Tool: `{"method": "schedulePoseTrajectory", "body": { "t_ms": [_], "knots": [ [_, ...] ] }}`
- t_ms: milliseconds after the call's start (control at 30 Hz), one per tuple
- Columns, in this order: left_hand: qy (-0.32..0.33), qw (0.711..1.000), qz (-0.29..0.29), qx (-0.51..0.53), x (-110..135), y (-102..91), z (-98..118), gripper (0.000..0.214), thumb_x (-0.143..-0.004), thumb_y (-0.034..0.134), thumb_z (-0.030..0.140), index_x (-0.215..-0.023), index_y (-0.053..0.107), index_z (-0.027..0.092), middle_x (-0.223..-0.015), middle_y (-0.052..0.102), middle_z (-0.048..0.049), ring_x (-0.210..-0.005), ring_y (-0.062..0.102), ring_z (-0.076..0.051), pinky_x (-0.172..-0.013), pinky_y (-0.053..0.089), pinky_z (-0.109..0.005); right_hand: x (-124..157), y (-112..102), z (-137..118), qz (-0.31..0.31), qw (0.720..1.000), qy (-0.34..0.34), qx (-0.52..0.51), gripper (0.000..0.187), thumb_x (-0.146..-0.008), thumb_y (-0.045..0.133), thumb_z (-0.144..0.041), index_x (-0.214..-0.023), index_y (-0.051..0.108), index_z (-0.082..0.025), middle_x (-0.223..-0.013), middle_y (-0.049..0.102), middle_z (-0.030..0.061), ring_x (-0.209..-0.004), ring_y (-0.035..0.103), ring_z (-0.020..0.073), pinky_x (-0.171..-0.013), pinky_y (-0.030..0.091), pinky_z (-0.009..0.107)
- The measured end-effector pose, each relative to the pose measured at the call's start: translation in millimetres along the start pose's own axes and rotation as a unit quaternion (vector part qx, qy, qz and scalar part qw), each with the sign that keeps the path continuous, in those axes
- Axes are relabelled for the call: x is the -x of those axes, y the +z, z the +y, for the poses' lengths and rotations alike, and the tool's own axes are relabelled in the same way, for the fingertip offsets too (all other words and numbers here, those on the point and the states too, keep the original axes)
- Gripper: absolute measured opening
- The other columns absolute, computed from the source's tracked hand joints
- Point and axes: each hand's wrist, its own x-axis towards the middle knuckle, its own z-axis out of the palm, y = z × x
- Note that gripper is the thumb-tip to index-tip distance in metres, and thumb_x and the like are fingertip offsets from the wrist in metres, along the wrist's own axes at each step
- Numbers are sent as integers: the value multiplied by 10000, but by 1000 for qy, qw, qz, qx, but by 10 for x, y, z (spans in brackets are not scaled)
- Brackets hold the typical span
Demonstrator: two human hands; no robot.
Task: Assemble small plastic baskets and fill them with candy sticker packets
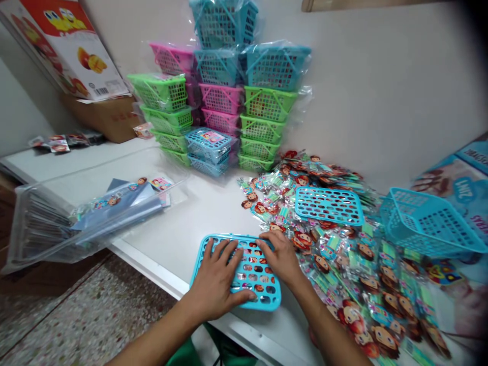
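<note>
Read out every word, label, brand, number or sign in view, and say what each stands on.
No text reads with certainty.
Red-and-white box: yellow lettering, too blurred.
Brown carton: faint red marks, too blurred.
Blue packaging at right: letters too blurred.
Pink label on wrapped blue basket: too small.
Small packets: print too small.
Blue latticed panel under left hand and right hand: no lettering visible.

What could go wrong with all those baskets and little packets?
The blue lid under the left hand and right hand lies close to the table's front edge, so a slip might knock it off. The tall stack of wrapped baskets could topple if bumped. The loose packets might slide if the right arm brushes them.
</note>
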Motion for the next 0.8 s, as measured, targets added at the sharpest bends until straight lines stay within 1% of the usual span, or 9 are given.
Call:
{"method": "schedulePoseTrajectory", "body": {
  "t_ms": [167, 300, 367, 433, 500, 600, 667, 733, 800],
  "knots": [
    [-7, 1000, 8, -4, -27, 19, -10, 845, -735, 373, 768, -1365, 376, 206, -1431, 366, -130, -1334, 242, -339, -1089, 12, -614, -57, -17, 30, -26, 997, 62, -31, 250, -891, 490, -401, -889, 642, -202, -888, 622, 47, -870, 575, 196, -780, 425, 311],
    [-13, 1000, 15, -10, -53, 49, -27, 873, -726, 389, 769, -1385, 350, 197, -1437, 360, -128, -1383, 120, -359, -1088, 7, -618, -131, -49, 58, -69, 997, 43, -8, 276, -891, 474, -405, -784, 622, -198, -785, 627, 31, -812, 567, 196, -737, 404, 309],
    [-9, 1000, 14, -14, -53, 65, -35, 877, -724, 401, 765, -1391, 343, 199, -1453, 334, -136, -1390, 102, -363, -1087, 11, -619, -121, -33, 79, -61, 996, 49, -51, 288, -892, 468, -414, -781, 624, -200, -787, 625, 26, -794, 569, 186, -730, 405, 302],
    [-10, 1000, 21, -20, -46, 82, -41, 905, -718, 409, 767, -1413, 306, 198, -1502, 222, -165, -1394, 93, -371, -1086, 38, -617, -88, 7, 102, -46, 986, 88, -133, 314, -889, 463, -441, -786, 635, -199, -780, 628, 25, -764, 573, 181, -709, 416, 297],
    [-12, 999, 27, -27, -39, 99, -45, 938, -715, 410, 769, -1443, 240, 202, -1531, 85, -188, -1397, 76, -381, -1082, 66, -617, -54, 59, 115, -51, 954, 162, -246, 340, -861, 489, -490, -806, 648, -194, -749, 637, 22, -715, 579, 182, -672, 434, 298],
    [-9, 999, 14, -38, -34, 117, -52, 951, -719, 399, 770, -1462, 181, 219, -1536, 51, -185, -1399, 53, -391, -1073, 70, -630, -34, 122, 102, -77, 855, 285, -426, 369, -748, 619, -547, -815, 648, -186, -674, 647, 5, -623, 586, 174, -617, 454, 295],
    [-10, 999, 6, -42, -36, 121, -56, 948, -721, 393, 771, -1464, 179, 222, -1535, 74, -178, -1399, 51, -392, -1071, 66, -635, -42, 146, 82, -79, 795, 333, -501, 382, -674, 696, -545, -779, 635, -183, -612, 633, -16, -566, 580, 157, -584, 454, 281],
    [-11, 999, 7, -43, -41, 120, -59, 949, -718, 393, 774, -1463, 182, 224, -1536, 72, -173, -1399, 59, -391, -1072, 69, -634, -55, 161, 68, -69, 769, 351, -529, 379, -645, 730, -529, -739, 612, -181, -555, 602, -38, -509, 556, 134, -547, 443, 261],
    [-12, 999, 7, -42, -47, 118, -59, 952, -717, 393, 775, -1465, 176, 228, -1537, 76, -169, -1399, 67, -388, -1074, 73, -630, -67, 168, 64, -65, 765, 356, -532, 374, -644, 738, -516, -710, 592, -177, -510, 565, -55, -462, 527, 116, -517, 433, 249]
  ]
}}
